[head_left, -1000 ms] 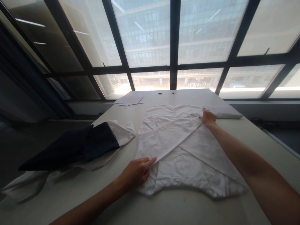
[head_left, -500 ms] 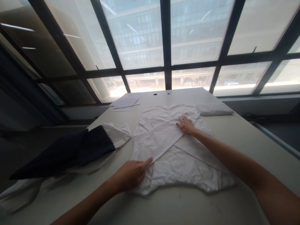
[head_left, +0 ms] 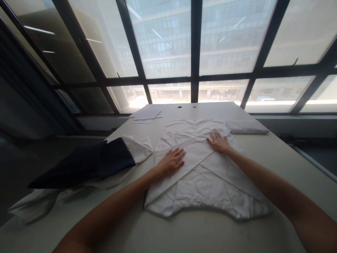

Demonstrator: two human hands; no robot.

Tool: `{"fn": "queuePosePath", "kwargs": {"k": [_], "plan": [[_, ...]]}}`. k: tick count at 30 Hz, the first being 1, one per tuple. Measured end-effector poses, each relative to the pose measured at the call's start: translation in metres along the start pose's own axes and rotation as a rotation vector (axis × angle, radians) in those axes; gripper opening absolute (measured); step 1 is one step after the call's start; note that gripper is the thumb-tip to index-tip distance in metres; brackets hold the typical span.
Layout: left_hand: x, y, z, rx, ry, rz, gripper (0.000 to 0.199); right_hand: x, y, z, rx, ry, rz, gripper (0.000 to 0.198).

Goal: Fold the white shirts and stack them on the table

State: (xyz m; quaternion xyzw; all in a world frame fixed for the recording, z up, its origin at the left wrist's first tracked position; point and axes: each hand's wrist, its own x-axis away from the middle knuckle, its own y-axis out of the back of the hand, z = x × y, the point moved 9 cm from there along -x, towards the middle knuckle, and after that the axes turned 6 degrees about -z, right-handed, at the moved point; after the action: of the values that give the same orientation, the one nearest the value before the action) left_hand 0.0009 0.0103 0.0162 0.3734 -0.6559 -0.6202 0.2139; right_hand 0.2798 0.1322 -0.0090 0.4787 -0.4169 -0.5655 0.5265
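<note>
A white garment (head_left: 204,188) lies spread on the table before me, with gathered, wrinkled fabric and long pieces folded diagonally across it. My left hand (head_left: 172,161) rests flat on its left part, fingers spread. Farther up and to the right, my right hand (head_left: 219,143) presses on the upper right of the same garment, fingers stretched out. Neither hand grips the cloth. The garment's near edge curves inward at the middle.
On the white table (head_left: 284,175), dark navy cloth (head_left: 79,165) lies over white cloth (head_left: 139,147) at the left. Papers (head_left: 147,113) lie at the far left. A folded white cloth (head_left: 247,127) is at the far right. Windows (head_left: 168,42) stand behind the table.
My left hand has moved up from the garment's lower left edge, and its fingers have spread flat on the fabric. The right hand stays on the upper right. The view has shifted slightly.
</note>
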Motion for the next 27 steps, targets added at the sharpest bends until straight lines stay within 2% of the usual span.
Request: {"fn": "queuePosePath", "kwargs": {"k": [3, 11, 16, 20, 27], "plan": [[0.007, -0.003, 0.005, -0.005, 0.006, 0.011, 0.060, -0.011, 0.005, -0.023, 0.029, -0.061, -0.041, 0.071], [0.008, 0.000, 0.004, -0.022, 0.029, 0.005, 0.058, -0.023, 0.021, -0.051, 0.081, -0.245, -0.180, 0.061], [0.008, 0.001, 0.021, -0.027, 0.109, -0.050, 0.056, -0.032, 0.038, -0.072, 0.071, -0.234, -0.227, 0.048], [0.010, 0.006, 0.041, -0.030, 0.194, -0.098, 0.055, -0.044, 0.047, -0.090, 0.064, -0.266, -0.238, 0.046], [0.013, 0.014, 0.036, 0.023, 0.170, -0.132, 0.049, -0.057, 0.051, -0.096, 0.007, -0.256, -0.235, 0.039]]}}
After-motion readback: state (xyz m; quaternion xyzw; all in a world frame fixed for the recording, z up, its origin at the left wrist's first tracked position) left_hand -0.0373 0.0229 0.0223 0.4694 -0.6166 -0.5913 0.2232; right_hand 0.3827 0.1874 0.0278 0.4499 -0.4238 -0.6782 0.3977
